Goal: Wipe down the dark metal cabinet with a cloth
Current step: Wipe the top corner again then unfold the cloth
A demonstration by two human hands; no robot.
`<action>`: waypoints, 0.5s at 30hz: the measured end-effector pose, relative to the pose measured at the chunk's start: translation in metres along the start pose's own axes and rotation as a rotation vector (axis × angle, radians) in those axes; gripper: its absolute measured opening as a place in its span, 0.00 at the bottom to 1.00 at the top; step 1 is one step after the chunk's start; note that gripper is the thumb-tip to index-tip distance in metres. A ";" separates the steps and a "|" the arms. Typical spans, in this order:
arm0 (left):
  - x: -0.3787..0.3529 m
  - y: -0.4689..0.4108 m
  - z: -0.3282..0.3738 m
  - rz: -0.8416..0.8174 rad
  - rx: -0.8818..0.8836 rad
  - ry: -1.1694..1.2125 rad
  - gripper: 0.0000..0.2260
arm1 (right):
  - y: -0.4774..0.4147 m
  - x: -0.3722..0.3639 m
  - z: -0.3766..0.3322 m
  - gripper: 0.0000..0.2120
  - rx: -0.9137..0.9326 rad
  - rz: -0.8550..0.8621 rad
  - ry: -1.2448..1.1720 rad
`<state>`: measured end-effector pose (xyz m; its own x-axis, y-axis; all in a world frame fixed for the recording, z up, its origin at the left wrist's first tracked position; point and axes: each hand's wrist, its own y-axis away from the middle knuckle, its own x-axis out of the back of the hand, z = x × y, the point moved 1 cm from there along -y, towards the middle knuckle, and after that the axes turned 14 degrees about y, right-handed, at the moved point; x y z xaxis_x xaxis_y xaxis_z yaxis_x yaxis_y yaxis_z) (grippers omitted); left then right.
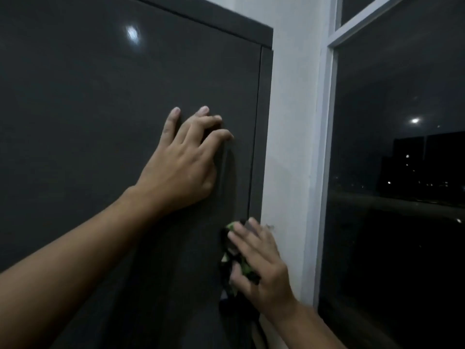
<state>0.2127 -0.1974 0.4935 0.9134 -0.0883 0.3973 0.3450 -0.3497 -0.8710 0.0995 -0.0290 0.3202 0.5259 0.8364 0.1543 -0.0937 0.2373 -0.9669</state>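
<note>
The dark metal cabinet [100, 109] fills the left and middle of the view, its door front facing me. My left hand [183, 167] rests flat against the door near its right side, fingers spread, holding nothing. Lower down, my right hand [261, 265] presses a dark cloth with green patches [232, 258] against the cabinet's right edge. Part of the cloth hangs below the hand and part is hidden under the palm and fingers.
A white wall strip [292, 122] stands directly right of the cabinet. Beyond it is a white window frame [327, 147] with dark glass [402, 172] showing night lights outside.
</note>
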 end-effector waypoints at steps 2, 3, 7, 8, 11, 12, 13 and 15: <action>-0.006 0.004 0.005 -0.016 0.005 -0.049 0.23 | 0.037 -0.005 -0.006 0.27 0.011 -0.030 -0.016; -0.009 0.006 0.007 -0.021 0.009 -0.062 0.23 | 0.050 -0.007 -0.008 0.26 0.023 -0.042 -0.025; -0.020 0.017 0.015 -0.032 0.005 -0.079 0.21 | 0.066 -0.001 0.000 0.22 0.183 -0.136 -0.025; -0.023 0.020 0.016 -0.033 -0.002 -0.091 0.21 | 0.062 0.002 0.006 0.22 0.238 -0.154 -0.005; -0.030 0.028 0.019 -0.026 -0.021 -0.128 0.20 | 0.031 0.008 0.018 0.21 0.234 -0.139 0.031; -0.032 0.030 0.020 -0.025 -0.027 -0.139 0.20 | 0.018 0.009 0.019 0.21 0.135 -0.104 0.014; -0.033 0.032 0.021 -0.023 -0.034 -0.151 0.20 | 0.004 0.009 0.019 0.21 0.002 -0.060 -0.019; -0.036 0.036 0.024 -0.020 -0.043 -0.163 0.20 | -0.016 0.007 0.016 0.21 -0.209 0.029 -0.077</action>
<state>0.1972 -0.1847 0.4411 0.9306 0.0705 0.3592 0.3571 -0.3903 -0.8486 0.0912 -0.0193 0.3395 0.4587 0.8786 0.1327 0.0737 0.1112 -0.9911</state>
